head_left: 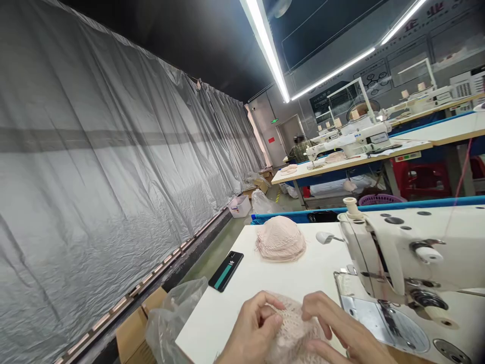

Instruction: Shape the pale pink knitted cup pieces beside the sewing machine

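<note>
Between my two hands, low in the head view, is a piece of pale pink lace fabric (293, 328) with an open mesh pattern. My left hand (255, 326) pinches its left side, thumb and forefinger closed on the cloth. On the right side, the bent fingers of my right hand (333, 323) grip the same fabric. The cloth's lower part runs out of the frame. Just right of my hands stands a white sewing machine (409, 253) with its metal needle plate (384, 323). Beyond my hands lies a stack of pale pink cup-shaped pieces (281, 238).
A black phone (226, 271) with a green stripe lies at the left edge of the white table (212, 318). Below that edge are a clear plastic bag (178, 313) and a cardboard box (132, 328). Farther back stand more sewing machines (352, 141), with a person behind them.
</note>
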